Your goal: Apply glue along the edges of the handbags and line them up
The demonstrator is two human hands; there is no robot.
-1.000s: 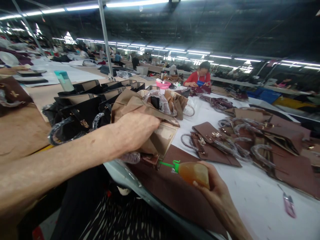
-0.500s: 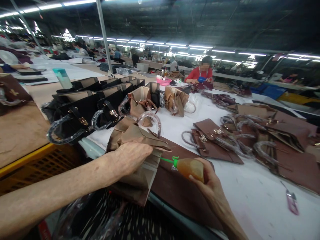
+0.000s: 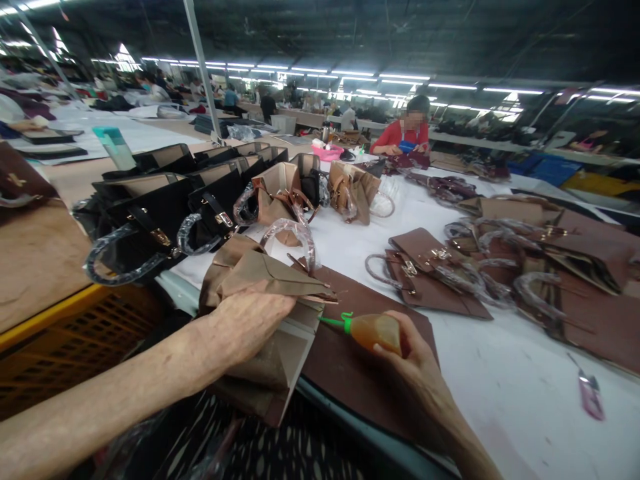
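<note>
My left hand [image 3: 253, 327] is closed on the tan lining of a brown handbag [image 3: 295, 283], with the fingertips hidden in its folds. The bag lies open at the table's near edge, and its plastic-wrapped handle [image 3: 300, 233] arches up behind. In my right hand [image 3: 407, 350] is a squeeze glue bottle [image 3: 375, 333] with amber liquid and a green nozzle. It is tipped on its side, and the nozzle tip points left at the edge of the lining; I cannot tell whether they touch. Under the bottle lies a flat brown panel [image 3: 360, 373].
Black handbags [image 3: 140, 217] stand in rows at the left, above a yellow crate [image 3: 75, 333]. Brown bags [image 3: 565, 267] are piled at the right, near pink-handled snips [image 3: 590, 393]. A teal-capped bottle [image 3: 115, 147] stands behind. Across the table sits a co-worker in red [image 3: 403, 137].
The view has shifted slightly. My left hand and the lining have moved a little left and down in the view; the bottle stays close to the lining's edge, still in my right hand.
</note>
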